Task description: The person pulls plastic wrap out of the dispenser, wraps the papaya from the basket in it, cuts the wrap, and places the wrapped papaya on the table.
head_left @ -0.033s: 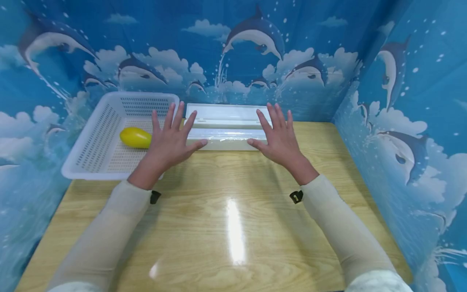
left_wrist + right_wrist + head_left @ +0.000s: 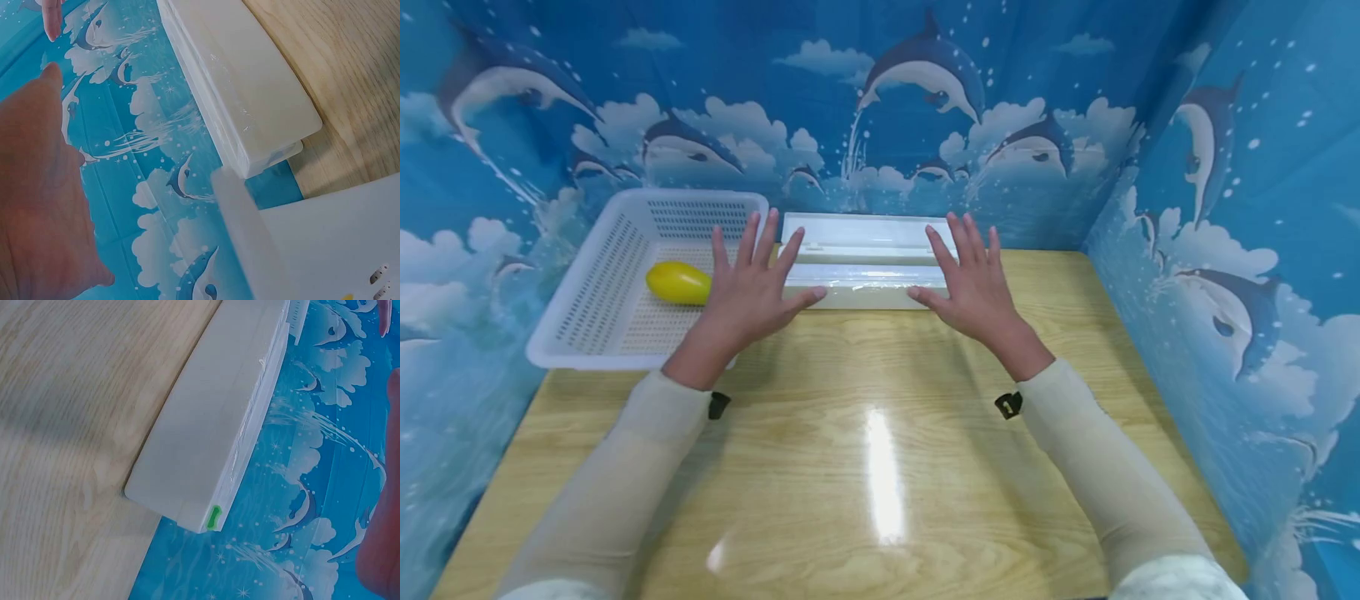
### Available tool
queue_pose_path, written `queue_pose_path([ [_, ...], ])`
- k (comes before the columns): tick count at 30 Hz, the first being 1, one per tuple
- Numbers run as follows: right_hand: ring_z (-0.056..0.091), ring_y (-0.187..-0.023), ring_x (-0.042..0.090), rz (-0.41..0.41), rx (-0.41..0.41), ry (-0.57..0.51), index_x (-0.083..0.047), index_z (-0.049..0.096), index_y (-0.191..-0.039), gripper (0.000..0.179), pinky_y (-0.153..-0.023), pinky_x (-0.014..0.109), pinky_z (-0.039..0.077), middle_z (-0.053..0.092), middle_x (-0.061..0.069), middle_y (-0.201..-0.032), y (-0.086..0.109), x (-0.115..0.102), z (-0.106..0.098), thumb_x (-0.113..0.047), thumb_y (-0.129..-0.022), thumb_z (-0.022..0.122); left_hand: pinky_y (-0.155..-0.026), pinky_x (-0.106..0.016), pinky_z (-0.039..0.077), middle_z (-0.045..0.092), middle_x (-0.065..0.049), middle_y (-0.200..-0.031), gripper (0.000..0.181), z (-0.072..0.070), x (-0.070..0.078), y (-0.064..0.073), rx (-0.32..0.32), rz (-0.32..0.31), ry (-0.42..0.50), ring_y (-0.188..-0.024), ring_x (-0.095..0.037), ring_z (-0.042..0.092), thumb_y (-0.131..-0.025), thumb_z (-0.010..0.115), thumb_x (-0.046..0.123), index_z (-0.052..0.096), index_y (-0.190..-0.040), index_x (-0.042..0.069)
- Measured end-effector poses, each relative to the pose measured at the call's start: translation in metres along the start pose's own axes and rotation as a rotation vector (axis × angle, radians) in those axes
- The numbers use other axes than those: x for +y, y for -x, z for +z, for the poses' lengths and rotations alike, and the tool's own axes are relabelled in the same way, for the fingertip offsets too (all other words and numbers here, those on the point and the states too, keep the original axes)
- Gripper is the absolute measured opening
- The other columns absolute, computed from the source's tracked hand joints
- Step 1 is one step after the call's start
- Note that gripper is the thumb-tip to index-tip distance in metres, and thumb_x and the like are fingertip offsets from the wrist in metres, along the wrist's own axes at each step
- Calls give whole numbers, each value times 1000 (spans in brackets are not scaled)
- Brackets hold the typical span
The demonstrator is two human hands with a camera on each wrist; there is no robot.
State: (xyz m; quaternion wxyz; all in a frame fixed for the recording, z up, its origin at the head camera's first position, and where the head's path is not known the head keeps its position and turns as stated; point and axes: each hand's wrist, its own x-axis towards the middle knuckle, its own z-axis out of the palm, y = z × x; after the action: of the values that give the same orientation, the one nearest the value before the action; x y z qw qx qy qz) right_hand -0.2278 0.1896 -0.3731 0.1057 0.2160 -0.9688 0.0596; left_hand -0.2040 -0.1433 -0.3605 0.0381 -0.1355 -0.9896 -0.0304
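My left hand (image 2: 747, 292) hovers with fingers spread over the right side of a white basket (image 2: 617, 363), holding nothing. Spread the same way, my right hand (image 2: 976, 292) is raised at the right end of a long white cling film dispenser (image 2: 865, 297). The dispenser's lid (image 2: 865, 229) stands open at the back, and clear film lies along its top. In the right wrist view a green slider (image 2: 214, 518) shows on its end. A yellow mango-shaped fruit (image 2: 676, 283) lies inside the basket, partly behind my left hand.
The wood-grain table (image 2: 820, 433) stretches in front of the dispenser and shines with reflected light. A blue dolphin-print curtain (image 2: 820, 83) hangs behind the table and along both sides. Black straps (image 2: 1009, 405) show at both wrists.
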Motion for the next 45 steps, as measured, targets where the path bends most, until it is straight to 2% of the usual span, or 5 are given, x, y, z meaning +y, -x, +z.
queue_pose_path([
  [10, -10, -157, 27, -7, 18, -9, -28, 5, -163, 90, -124, 62, -4, 2, 10, -171, 3, -3, 2, -72, -95, 43, -114, -64, -25, -37, -1, -160, 93, 4, 1, 0, -9, 15, 13, -148, -25, -37, -91, 19, 84, -8, -161, 30],
  [20, -5, -158, 29, 5, 21, -52, -26, 10, -163, 89, -124, 61, -2, 4, 9, -170, 8, 0, 5, -72, -95, 44, -120, -63, -16, -34, -3, -163, 94, 9, 5, 7, -4, 6, 70, -153, -30, -26, -92, 24, 82, -4, -163, 27],
  [31, -3, -157, 30, 7, -8, -85, -23, 14, -163, 87, -125, 57, -5, 6, 11, -170, 16, 7, 16, -69, -96, 46, -121, -62, -14, -27, -4, -166, 91, 27, 13, 15, 21, 21, 135, -154, -30, -22, -95, 31, 77, -2, -163, 25],
  [36, 0, -157, 30, 1, 1, -100, -23, 15, -163, 86, -125, 59, -3, 8, 11, -169, 21, 12, 25, -68, -97, 47, -124, -60, -7, -17, -8, -169, 91, 36, 19, 14, 37, 30, 137, -155, -28, -20, -96, 34, 75, 6, -163, 22],
  [45, 8, -156, 33, -11, -20, -127, -18, 21, -161, 84, -126, 57, 5, 13, 12, -168, 25, 24, 39, -62, -97, 53, -125, -59, 7, 3, -13, -170, 90, 56, 23, 4, 103, 61, 173, -156, -36, 3, -95, 49, 69, 21, -162, 16],
])
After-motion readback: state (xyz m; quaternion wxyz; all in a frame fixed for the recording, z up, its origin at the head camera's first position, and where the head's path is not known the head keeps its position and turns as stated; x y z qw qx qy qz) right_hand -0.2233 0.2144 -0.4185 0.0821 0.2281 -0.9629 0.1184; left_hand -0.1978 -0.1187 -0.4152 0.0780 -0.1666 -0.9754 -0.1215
